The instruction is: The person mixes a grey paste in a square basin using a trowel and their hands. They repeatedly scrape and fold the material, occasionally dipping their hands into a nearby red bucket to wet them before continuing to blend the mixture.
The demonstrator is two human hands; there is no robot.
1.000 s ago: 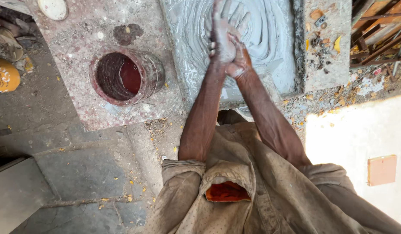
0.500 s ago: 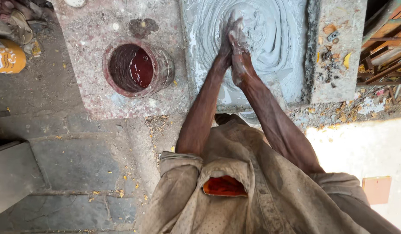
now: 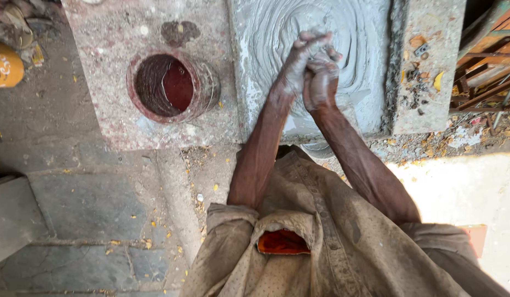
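Both hands, left (image 3: 296,66) and right (image 3: 321,77), clasp together over grey slurry (image 3: 354,33); red liquid fills the pot (image 3: 175,85).

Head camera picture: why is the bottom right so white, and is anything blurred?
Head view: sunlight overexposes the ground at lower right to a near-white patch, while the slab and wet clay lie in even shade; the clasped left hand and right hand look slightly soft; the edges bend a little, as a wide lens does.

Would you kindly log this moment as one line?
left hand: clasped with right hand | both coated in grey wet clay | red-stained pot: apart, left
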